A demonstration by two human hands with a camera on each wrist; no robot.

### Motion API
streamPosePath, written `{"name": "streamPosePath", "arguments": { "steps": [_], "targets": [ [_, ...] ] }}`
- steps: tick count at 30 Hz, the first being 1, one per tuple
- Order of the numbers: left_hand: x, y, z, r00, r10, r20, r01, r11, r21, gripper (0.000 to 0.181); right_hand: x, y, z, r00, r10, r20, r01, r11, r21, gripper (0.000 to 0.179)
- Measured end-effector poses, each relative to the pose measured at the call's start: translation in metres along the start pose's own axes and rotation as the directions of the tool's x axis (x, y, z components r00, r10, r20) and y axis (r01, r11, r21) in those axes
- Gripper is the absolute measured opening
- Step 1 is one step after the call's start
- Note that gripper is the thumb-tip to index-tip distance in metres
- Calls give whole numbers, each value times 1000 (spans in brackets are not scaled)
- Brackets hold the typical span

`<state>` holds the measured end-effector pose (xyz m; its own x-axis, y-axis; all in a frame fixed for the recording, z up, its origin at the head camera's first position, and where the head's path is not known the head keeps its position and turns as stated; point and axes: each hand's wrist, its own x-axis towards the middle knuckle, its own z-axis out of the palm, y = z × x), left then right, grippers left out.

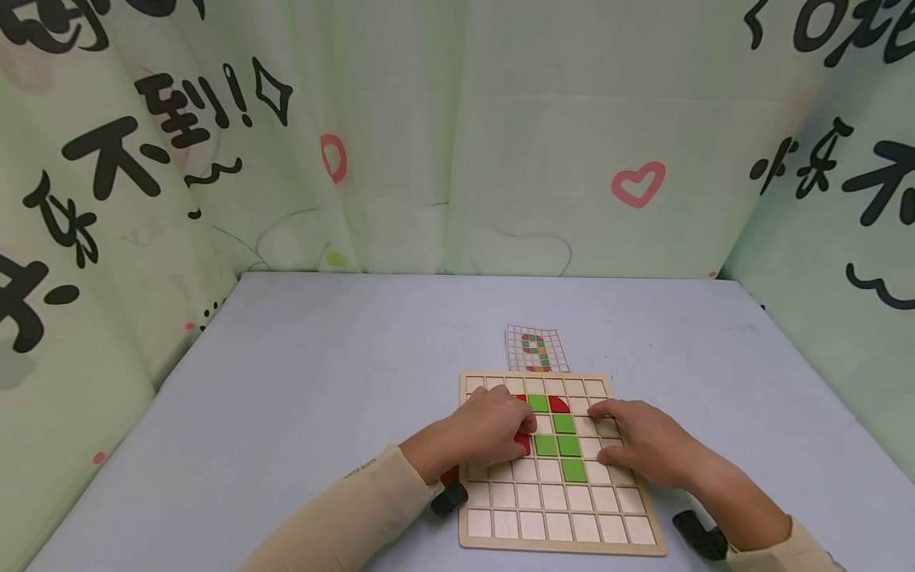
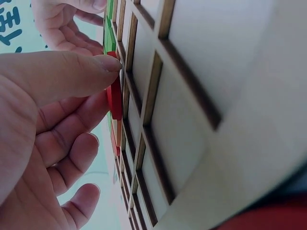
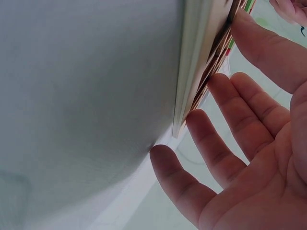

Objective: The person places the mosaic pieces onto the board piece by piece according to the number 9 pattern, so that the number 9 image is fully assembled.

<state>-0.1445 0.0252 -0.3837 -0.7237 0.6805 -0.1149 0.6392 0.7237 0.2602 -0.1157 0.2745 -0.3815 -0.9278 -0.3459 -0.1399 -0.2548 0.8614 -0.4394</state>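
A wooden grid board (image 1: 565, 546) lies on the table with green square tiles (image 1: 564, 423) in several cells of its upper half. My left hand (image 1: 493, 425) reaches over the board's left side. Its thumb and fingers pinch a red tile (image 2: 114, 91) with a curved edge, low at a cell; in the head view the fingers hide part of this tile. Another red curved tile (image 1: 559, 404) sits in the upper row, and a further one is partly covered by the left hand. My right hand (image 1: 654, 441) rests at the board's right edge, fingers extended and spread, holding nothing.
Behind the board lies a card (image 1: 538, 347) printed with a grid pattern in green, red and orange. A white table (image 1: 343, 349) surrounds the board. Pale green curtains (image 1: 529, 159) with black lettering enclose the back and sides.
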Motion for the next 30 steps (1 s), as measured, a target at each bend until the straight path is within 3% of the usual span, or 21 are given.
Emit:
{"name": "streamPosePath", "arguments": {
  "steps": [30],
  "targets": [
    [-1,-2,-2,1000,-7,9,8,999,-34,14,0,0,1,1000,-6,-6,6,1000,-18,55]
  ]
}}
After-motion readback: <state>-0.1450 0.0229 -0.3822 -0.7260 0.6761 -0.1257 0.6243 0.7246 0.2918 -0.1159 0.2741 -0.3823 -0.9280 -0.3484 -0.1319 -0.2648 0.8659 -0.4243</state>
